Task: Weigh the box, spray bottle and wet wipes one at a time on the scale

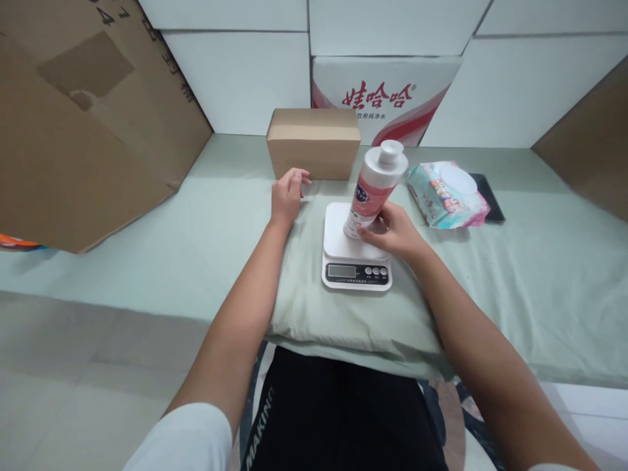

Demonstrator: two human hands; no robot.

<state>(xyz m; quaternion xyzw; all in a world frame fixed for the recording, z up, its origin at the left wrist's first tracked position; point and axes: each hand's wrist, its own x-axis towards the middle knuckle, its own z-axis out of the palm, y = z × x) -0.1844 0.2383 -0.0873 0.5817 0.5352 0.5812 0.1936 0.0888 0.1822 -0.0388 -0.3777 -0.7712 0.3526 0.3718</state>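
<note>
My right hand (395, 232) is wrapped around the lower part of a pink and white bottle (370, 196) with a white cap. The bottle's base is at the white plate of a kitchen scale (336, 239), and its top leans to the right in the view. Whether the base rests fully on the plate I cannot tell. On the scale's front are a small display and several buttons; no reading can be made out. My left hand (289, 193) lies loosely on the green cloth with nothing in it, fingers a little bent and apart, just in front of a small brown box (314, 154).
Right of the bottle lies a pack of wipes (449, 196), partly over a dark flat object (488, 196). A large cardboard sheet (98, 150) stands at the left. Behind are white boxes, one with red lettering (377, 98). The cloth-covered surface (220, 261) ends near my lap.
</note>
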